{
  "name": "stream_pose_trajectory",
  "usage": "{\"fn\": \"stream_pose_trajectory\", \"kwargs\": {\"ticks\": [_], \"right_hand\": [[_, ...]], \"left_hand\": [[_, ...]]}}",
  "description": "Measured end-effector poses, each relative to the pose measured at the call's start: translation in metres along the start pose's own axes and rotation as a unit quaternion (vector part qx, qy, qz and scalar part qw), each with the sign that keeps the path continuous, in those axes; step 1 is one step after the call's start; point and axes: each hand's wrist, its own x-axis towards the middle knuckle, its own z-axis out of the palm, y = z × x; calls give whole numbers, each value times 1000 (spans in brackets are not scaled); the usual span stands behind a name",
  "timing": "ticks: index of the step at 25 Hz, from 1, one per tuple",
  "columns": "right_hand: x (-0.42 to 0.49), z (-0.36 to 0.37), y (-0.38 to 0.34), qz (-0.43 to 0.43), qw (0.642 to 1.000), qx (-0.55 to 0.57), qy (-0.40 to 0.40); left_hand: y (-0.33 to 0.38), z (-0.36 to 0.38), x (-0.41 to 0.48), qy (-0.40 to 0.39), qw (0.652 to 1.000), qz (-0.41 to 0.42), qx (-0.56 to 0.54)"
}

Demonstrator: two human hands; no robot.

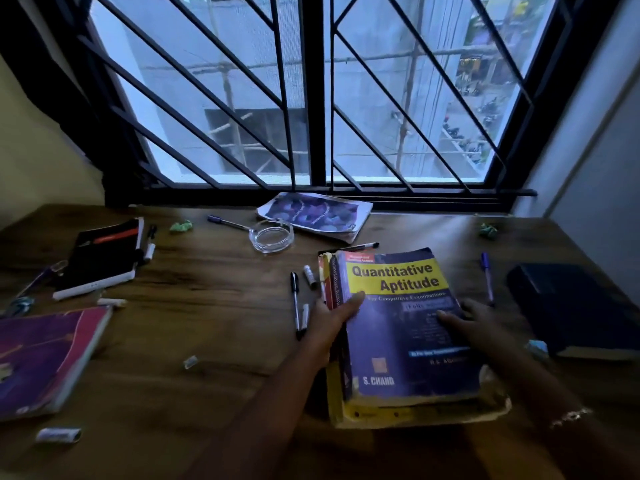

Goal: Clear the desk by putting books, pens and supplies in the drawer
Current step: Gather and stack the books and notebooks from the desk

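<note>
Clamping Quantitative Aptitude book, prob. to lift: left hand thumb atop, fingers round spine; right hand curled on opp. edge.

Front-ctr on desk: book stack; pen just L; ashtray behind; notebook far L.
</note>
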Motion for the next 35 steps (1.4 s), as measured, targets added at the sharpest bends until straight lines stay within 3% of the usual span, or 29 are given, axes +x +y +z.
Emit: {"fn": "stream_pose_trajectory", "kwargs": {"ticks": [2,4,7,11,15,21,24,27,29,32,35], "right_hand": [[-1,5,3,-52,981,-183,42],[0,4,6,-78,937,-330,81],[-6,5,6,-85,942,-316,72],[-12,13,7,-87,916,-369,131],[-20,15,15,-84,962,-248,78],[-33,24,23,-71,972,-192,112],[-55,36,39,-156,923,-273,223],[-85,55,62,-322,870,-185,326],[-107,70,74,-407,846,-100,331],[-151,98,91,-428,867,-15,254],[-182,117,119,-366,918,87,125]], "left_hand": [[0,1,0,9,1000,6,26],[4,1,0,24,997,11,79],[6,-5,5,74,957,43,278],[6,-8,-1,106,929,59,351],[0,-10,-4,135,892,78,424],[-11,-13,-19,99,915,100,378],[-23,-15,-54,121,902,160,382],[-43,-7,-104,200,862,321,337],[-59,2,-140,181,870,388,243],[-108,9,-182,74,931,330,140],[-157,7,-205,50,997,60,24]]}}
